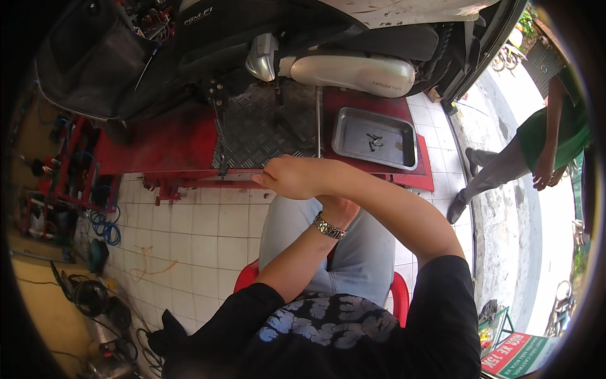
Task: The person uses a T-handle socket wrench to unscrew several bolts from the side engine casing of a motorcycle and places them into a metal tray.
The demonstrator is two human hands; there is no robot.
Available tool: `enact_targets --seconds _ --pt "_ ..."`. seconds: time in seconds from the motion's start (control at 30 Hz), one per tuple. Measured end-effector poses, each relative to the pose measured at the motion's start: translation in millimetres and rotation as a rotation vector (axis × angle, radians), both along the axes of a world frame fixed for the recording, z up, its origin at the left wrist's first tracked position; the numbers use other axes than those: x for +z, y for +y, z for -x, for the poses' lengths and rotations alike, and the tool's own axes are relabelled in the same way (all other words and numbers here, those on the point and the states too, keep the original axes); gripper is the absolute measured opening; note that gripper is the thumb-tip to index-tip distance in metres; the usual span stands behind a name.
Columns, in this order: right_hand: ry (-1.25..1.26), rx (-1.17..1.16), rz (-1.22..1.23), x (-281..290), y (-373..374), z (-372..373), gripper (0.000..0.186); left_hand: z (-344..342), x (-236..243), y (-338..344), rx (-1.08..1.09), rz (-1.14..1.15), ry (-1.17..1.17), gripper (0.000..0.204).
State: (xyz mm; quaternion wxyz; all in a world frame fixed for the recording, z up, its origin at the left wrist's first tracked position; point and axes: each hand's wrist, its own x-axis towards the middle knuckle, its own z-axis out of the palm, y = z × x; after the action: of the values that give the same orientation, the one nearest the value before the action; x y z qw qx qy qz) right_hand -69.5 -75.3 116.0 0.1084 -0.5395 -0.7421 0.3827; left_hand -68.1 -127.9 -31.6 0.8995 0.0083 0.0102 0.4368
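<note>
R hand [287,178] is just short of the red surface's [158,145] near edge in view, curled w/ knuckles up & thumb side to the L; L hand [344,210] sits nearer the body, under the R forearm, the arms crossing over the lap. No obj shows in either. Can't tell if the R fingers close on anything, since their tips are turned under; L fingers are hidden by the R forearm, so apart or together can't be told. Whether the two hands touch is unclear too. Nearest loose things: metal tray [409,161] on the surface, w/ a few small dark bolts [374,143] lying loosely about its middle. Tray is ahead & to the R of the R hand; its long axis runs side to side, R end dipping a bit toward the person. R forearm passes closest to it, btwn tray & L hand, so the R arm is the nearer one. Bolts point diff. ways & some overlap; exact no. & head type too small to make out. Scooter [214,54] stands beyond, cut off at the top edge, its pale muffler [353,72] just behind the tray. Bystander in green [549,142], far R, is partly lost in the dark rim.
</note>
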Motion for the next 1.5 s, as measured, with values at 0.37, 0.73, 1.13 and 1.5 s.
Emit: enact_targets --seconds 0.37,0.73,1.13,1.5 --pt "-0.323 -0.079 -0.494 -10 -32 10 0.032 -20 33 19 -0.021 -0.216 -0.644 0.035" --pt "0.071 -0.986 -0.662 -83 -98 -50 0.040 30 30 26 0.216 -0.036 0.502 0.020" --pt "0.309 -1.116 -0.502 -83 -85 -45 0.059 104 135 49 1.281 -2.169 1.655 0.049" --pt "2.309 -1.188 -0.379 -97 -74 -9 0.046 105 108 69 0.087 -2.502 1.954 0.058"
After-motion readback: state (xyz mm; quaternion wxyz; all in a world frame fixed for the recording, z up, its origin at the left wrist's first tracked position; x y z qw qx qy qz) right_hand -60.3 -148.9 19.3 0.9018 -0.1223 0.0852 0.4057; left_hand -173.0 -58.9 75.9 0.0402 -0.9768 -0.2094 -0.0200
